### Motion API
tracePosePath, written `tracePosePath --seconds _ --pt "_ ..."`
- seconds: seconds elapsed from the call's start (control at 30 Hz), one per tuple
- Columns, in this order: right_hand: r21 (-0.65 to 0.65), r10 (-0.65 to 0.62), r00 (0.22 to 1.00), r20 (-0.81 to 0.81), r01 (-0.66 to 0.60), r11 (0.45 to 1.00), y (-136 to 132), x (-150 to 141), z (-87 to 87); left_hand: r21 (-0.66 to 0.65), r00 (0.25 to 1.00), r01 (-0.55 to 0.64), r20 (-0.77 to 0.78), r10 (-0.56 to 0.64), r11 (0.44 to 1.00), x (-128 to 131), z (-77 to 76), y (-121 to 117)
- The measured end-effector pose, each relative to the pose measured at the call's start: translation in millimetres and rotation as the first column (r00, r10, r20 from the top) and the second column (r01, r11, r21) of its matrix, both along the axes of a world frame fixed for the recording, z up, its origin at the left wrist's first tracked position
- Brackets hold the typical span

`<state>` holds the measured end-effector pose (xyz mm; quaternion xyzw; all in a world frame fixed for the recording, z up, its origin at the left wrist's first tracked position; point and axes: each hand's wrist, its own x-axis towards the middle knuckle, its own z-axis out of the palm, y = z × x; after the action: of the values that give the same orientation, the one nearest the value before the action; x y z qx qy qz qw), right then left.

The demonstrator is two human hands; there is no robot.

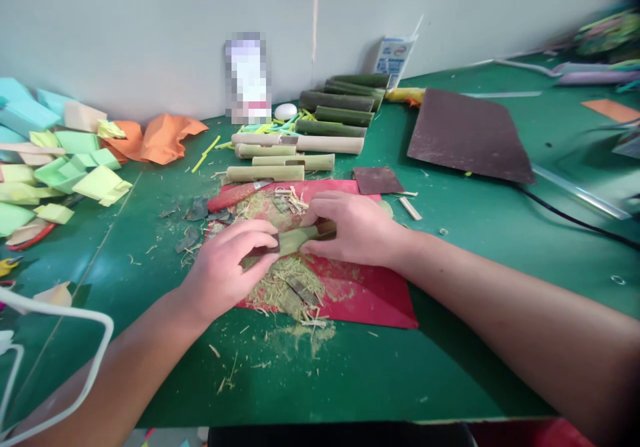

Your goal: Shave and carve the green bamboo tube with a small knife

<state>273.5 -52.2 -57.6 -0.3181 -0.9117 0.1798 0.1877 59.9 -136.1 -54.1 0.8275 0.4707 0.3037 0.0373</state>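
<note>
My right hand (350,227) grips a short green bamboo tube (299,239) by its right end, thumb below and fingers above. At the tube's left end, my left hand (235,257) is closed on a small dark brown piece of sandpaper (273,243), which touches the bamboo. Both hands are above a red sheet (370,300) strewn with bamboo shavings (287,283) and greenish dust. A red-handled knife (235,197) lies just beyond my left hand. Past my right hand is a small square of sandpaper (379,181).
Several cut bamboo tubes (327,143) lie in a row toward the wall, near a phone (249,80) with a blurred screen. Folded paper pieces (65,160) and crumpled orange paper (165,140) are heaped left. A large brown sheet (470,137) lies right, with a black cable (575,217) beside it.
</note>
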Motion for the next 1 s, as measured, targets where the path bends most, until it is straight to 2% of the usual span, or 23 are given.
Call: tracePosePath --seconds 0.3,0.47,0.63,1.0 --pt "0.004 0.008 1.0 0.0 -0.008 1.0 0.4 -0.1 0.0 -0.082 0.995 -0.031 0.091 0.039 0.996 0.3 -3.9 1.9" --pt "-0.001 0.001 1.0 0.003 -0.001 1.0 -0.2 0.0 0.8 -0.008 0.994 0.01 0.107 -0.009 1.0 0.5 -5.1 2.3" --pt "-0.001 0.007 1.0 -0.006 -0.007 1.0 -0.4 0.1 0.7 0.055 0.997 -0.008 0.076 0.004 0.998 0.6 -4.7 3.1" --pt "-0.001 0.017 1.0 -0.011 -0.017 1.0 -0.2 0.3 0.7 0.095 0.999 0.042 0.005 -0.043 0.995 -2.7 -6.4 2.0"
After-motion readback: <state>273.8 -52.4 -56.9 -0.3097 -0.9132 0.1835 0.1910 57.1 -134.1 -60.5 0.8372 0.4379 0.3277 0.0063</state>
